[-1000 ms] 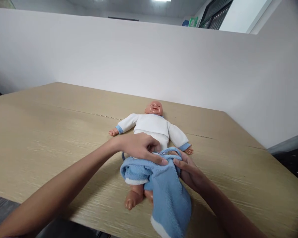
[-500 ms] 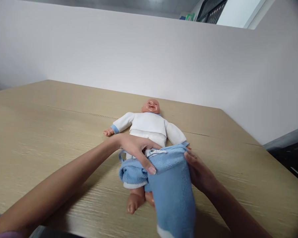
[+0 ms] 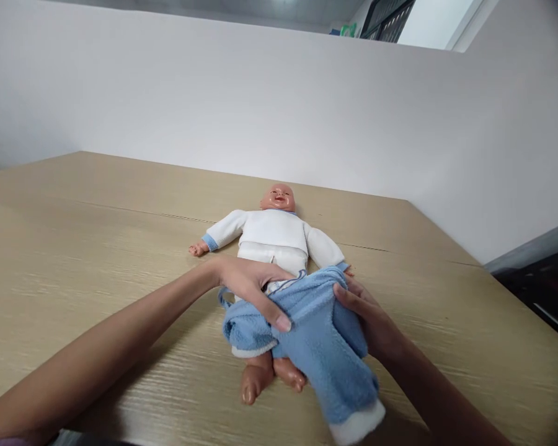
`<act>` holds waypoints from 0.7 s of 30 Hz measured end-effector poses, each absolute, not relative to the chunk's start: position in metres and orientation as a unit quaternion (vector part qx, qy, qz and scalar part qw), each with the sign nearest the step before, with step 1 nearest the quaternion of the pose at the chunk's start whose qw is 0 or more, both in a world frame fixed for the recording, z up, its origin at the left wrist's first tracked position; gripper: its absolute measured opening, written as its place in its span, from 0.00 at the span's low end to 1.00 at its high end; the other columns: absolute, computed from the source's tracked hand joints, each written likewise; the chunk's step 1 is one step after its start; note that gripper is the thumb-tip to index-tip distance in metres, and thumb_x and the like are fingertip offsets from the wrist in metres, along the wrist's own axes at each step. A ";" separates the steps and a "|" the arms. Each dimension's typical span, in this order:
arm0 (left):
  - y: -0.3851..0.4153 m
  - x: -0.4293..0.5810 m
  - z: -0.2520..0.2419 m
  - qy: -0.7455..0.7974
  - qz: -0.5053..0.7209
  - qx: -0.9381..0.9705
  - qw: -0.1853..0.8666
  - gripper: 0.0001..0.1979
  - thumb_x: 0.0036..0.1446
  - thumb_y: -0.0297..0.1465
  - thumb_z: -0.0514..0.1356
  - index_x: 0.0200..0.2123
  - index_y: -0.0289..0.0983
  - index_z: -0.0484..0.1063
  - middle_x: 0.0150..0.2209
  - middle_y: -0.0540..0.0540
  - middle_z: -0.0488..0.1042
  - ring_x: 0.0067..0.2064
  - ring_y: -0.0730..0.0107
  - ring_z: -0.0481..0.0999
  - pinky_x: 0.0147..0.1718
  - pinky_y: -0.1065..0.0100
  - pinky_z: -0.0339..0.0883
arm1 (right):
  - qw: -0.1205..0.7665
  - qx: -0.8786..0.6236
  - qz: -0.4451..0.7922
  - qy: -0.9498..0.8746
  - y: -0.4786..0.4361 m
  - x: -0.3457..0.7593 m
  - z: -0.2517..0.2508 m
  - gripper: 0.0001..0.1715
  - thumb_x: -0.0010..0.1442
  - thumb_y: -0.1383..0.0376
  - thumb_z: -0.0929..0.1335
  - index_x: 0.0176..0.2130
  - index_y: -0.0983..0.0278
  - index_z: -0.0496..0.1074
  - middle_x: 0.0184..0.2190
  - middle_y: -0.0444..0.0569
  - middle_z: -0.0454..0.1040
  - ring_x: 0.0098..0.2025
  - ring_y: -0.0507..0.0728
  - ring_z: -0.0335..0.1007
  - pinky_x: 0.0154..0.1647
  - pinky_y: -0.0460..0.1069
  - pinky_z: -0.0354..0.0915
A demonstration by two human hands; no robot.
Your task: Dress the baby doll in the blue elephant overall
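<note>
A baby doll (image 3: 273, 234) in a white top lies on its back on the wooden table (image 3: 97, 223), head away from me. Light blue fleece trousers (image 3: 316, 337) with white cuffs are bunched over its hips and legs. My left hand (image 3: 253, 286) grips the waistband on the doll's left side as I see it, thumb over the cloth. My right hand (image 3: 369, 319) holds the waistband on the other side, fingers curled round it. The doll's bare feet (image 3: 270, 378) stick out below the bunched left leg; the other trouser leg lies loose toward me.
A white partition wall (image 3: 260, 111) runs behind the table. The table's right edge drops to a dark floor (image 3: 539, 291). Its near edge lies just under my forearms.
The trousers' waistband has come up over the doll's hips. The loose trouser leg has swung rightwards, and both feet show now. My view has tilted slightly downwards.
</note>
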State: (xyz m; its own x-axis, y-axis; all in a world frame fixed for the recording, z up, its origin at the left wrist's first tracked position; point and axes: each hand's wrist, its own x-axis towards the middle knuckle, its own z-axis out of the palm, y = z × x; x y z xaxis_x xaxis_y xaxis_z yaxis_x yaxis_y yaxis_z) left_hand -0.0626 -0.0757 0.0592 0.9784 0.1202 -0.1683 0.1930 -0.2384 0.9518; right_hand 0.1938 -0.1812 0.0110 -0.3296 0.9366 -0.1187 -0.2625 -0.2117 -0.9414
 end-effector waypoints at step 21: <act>-0.070 -0.066 0.041 0.062 -0.072 0.656 0.749 0.24 0.38 0.31 0.85 0.40 0.37 0.83 0.35 0.53 0.82 0.35 0.70 0.78 0.36 0.75 0.77 | 0.392 -0.377 0.732 -0.411 -0.184 0.195 -0.001 0.28 0.53 0.44 0.84 0.41 0.61 0.83 0.32 0.44 0.80 0.32 0.51 0.73 0.37 0.44 0.69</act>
State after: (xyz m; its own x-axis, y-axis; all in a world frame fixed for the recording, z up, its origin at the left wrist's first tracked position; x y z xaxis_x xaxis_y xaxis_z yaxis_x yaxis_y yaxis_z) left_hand -0.0657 -0.0698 0.0409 0.9819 -0.0270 -0.1877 0.1896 0.1301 0.9732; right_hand 0.1954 -0.1841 -0.0015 -0.4085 0.8832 -0.2303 -0.2625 -0.3554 -0.8971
